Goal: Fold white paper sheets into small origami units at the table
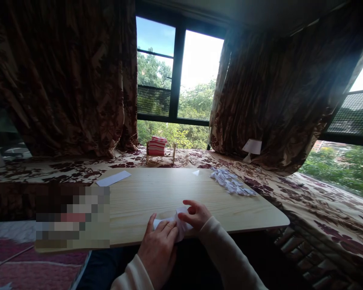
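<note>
A small white folded paper piece (178, 220) lies at the near edge of a light wooden table (157, 193). My left hand (159, 246) rests flat over its left part, fingers together and pressing down. My right hand (196, 214) pinches the paper's upper right fold between thumb and fingers. Both wrists wear cream sleeves. Part of the paper is hidden under my hands.
A pile of several folded white paper pieces (231, 182) lies at the table's far right, one tiny piece (196, 172) near it, and a white paper strip (113, 178) at the far left. Behind stand a small rack of red-striped items (157, 147), a little lamp (251, 148), curtains and windows.
</note>
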The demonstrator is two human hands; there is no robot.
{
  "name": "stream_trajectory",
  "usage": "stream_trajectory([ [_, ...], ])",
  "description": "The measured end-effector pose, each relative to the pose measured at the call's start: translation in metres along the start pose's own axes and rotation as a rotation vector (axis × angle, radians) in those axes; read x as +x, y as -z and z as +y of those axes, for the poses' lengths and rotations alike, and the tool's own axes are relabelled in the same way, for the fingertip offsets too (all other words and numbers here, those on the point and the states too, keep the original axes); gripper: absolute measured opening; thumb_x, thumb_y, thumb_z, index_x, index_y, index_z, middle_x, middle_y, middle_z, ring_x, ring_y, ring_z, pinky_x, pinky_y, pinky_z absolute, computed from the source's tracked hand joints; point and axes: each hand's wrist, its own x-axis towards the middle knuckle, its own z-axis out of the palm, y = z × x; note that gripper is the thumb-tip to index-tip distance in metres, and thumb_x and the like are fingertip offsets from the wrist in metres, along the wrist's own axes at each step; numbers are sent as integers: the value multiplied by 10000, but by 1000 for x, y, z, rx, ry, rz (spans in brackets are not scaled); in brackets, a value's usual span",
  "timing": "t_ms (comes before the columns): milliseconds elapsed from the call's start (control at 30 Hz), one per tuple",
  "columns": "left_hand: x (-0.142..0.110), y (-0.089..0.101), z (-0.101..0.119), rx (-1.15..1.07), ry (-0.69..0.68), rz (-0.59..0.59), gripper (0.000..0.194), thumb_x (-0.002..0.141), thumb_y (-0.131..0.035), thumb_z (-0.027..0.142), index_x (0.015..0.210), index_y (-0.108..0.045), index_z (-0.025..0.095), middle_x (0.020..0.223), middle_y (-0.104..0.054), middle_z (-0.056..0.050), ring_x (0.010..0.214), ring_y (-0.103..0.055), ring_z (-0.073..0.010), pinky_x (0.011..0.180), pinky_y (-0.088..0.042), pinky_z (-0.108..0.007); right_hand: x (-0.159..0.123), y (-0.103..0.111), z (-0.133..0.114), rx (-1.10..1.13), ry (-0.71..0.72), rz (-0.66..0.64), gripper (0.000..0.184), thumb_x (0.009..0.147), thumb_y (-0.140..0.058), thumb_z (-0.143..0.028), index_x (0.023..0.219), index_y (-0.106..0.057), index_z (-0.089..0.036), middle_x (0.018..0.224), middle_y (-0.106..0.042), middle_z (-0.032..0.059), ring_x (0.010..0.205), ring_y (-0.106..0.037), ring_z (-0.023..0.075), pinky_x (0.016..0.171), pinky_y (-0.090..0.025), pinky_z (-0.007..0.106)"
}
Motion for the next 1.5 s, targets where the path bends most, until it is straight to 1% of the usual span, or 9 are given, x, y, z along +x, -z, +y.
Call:
stream_trajectory([
  [133, -2, -2, 3, 52, 21, -10, 515, 691, -519, 166, 1191, -451, 271, 1155, -558, -43, 1081, -458, -247, 1017, -53, -559, 1, 8, -1, 26, -52, -113, 376, 575, -602, -203, 942, -607, -123, 488, -544, -47, 426, -484, 101, 405, -388, 203],
  [267, -4, -7, 4, 119, 4, -5, 495, 688, -556, 202, 1168, -474, 292, 1175, -534, -51, 1092, -437, -264, 1008, -94, -564, -2, 14, -6, -40, -31, -185, 67, 570, -547, -148, 602, -605, -138, 441, -486, -55, 408, -411, 73, 382, -321, 181],
  [333, -5, -7, 3, 121, -9, -3, 478, 693, -553, 207, 1159, -482, 285, 1211, -518, -55, 1104, -425, -265, 1008, -108, -558, -3, 15, -9, -99, -5, -197, 72, 571, -545, -137, 509, -579, -146, 416, -460, -58, 403, -381, 68, 375, -290, 178],
  [400, -5, -5, 2, 114, -17, -10, 464, 703, -537, 206, 1158, -484, 281, 1238, -505, -53, 1114, -415, -265, 1007, -120, -550, -5, 15, -12, -167, 26, -184, 98, 574, -547, -121, 590, -634, -162, 435, -485, -56, 422, -399, 81, 402, -314, 188],
  [533, -5, 1, 3, 104, -14, -37, 507, 699, -505, 172, 1194, -460, 276, 1251, -505, -42, 1124, -410, -254, 1019, -105, -527, -12, 15, -20, -302, 113, -144, 333, 572, -556, -81, 840, -689, -225, 638, -594, -12, 570, -494, 138, 588, -401, 255],
  [667, -6, 2, 5, 112, 17, -36, 620, 658, -489, 122, 1256, -398, 260, 1260, -500, -31, 1135, -398, -242, 1028, -73, -515, -21, 15, -29, -526, 268, -139, 308, 658, -527, -76, 861, -691, -239, 785, -615, 32, 721, -543, 172, 667, -404, 264],
  [900, -7, -2, 5, 121, 0, 13, 556, 667, -488, 133, 1213, -446, 228, 1250, -513, -29, 1122, -405, -241, 1027, -59, -520, -35, 14, -34, -816, 491, -69, 172, 735, -585, -123, 755, -678, -266, 748, -610, 14, 729, -499, 169, 672, -336, 290],
  [1200, -6, -3, 9, 154, 2, 43, 554, 639, -477, 108, 1185, -455, 201, 1217, -534, -50, 1096, -426, -244, 1017, -102, -534, -53, -1, -39, -755, 520, -5, 96, 741, -649, -154, 686, -623, -228, 756, -640, -31, 760, -487, 148, 684, -292, 278],
  [1500, -12, 1, -14, 63, -31, 114, 421, 691, -477, 141, 1099, -521, 233, 1124, -586, -18, 1065, -469, -207, 1046, -62, -466, -50, 4, -30, -712, 500, -49, 116, 727, -625, -108, 683, -616, -215, 813, -656, -34, 768, -499, 159, 686, -290, 289],
])
